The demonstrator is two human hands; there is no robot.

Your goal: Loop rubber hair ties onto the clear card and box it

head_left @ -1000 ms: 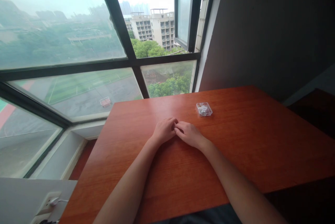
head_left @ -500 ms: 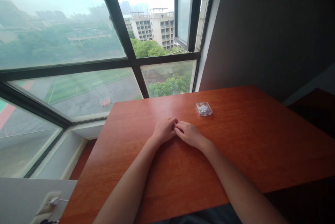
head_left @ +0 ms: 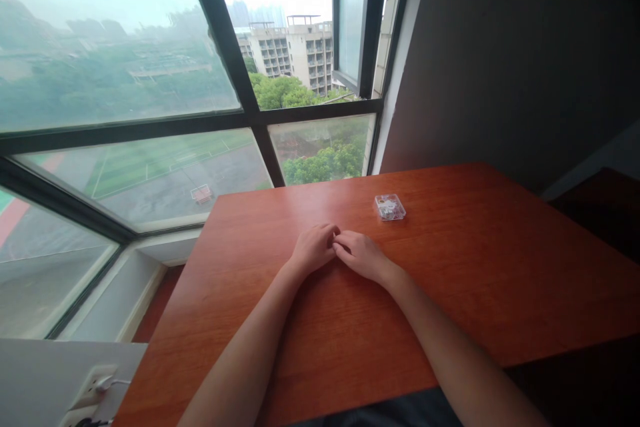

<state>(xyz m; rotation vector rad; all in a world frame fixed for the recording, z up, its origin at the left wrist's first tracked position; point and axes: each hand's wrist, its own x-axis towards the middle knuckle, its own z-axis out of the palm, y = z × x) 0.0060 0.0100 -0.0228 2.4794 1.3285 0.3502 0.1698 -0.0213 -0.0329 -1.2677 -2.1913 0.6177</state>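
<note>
Both hands rest on the reddish-brown wooden table [head_left: 350, 340], their fingertips meeting in front of me. My left hand [head_left: 315, 245] has its fingers curled inward and closed. Touching it from the other side is my right hand [head_left: 361, 255], its fingers also bent and closed. What lies between the fingertips, if anything, is hidden or too small to tell. Beyond my right hand, apart from it, a small clear plastic box [head_left: 390, 208] lies on the table with whitish bits and a yellowish spot showing through.
A large dark-framed window [head_left: 200, 124] borders the far and left sides of the table, with one pane [head_left: 350, 30] swung outward. At the right back rises a dark wall [head_left: 480, 67]. A wall socket [head_left: 95, 384] with a white plug sits at the lower left.
</note>
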